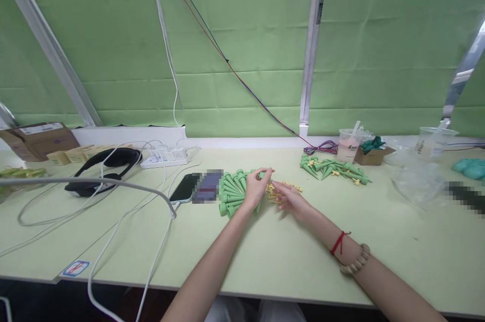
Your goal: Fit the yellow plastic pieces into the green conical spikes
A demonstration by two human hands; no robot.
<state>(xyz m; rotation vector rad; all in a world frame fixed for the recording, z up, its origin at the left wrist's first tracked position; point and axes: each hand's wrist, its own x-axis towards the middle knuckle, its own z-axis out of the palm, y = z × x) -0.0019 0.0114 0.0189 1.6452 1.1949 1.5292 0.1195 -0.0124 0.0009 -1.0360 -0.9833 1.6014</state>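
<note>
My left hand point(256, 186) is closed, thumb and index finger curved together, with green plastic showing between them that looks like a green plastic spike; most of it is hidden. Under and left of that hand, several green plastic spikes point(231, 194) lie fanned out, thick heads outward. My right hand point(291, 197) is just to the right, fingers bent and drawn together at a small heap of yellow plastic pieces point(295, 188). Whatever its fingertips hold is too small to make out. The two hands' fingertips are close to each other.
A second pile of green spikes point(333, 168) with yellow pieces lies back right, near a cup point(348, 145) and small cardboard box point(373, 156). Left are a phone point(185, 188), headphones point(102, 173), a power strip point(165, 156) and loose cables. Clear plastic bags point(417, 180) lie far right.
</note>
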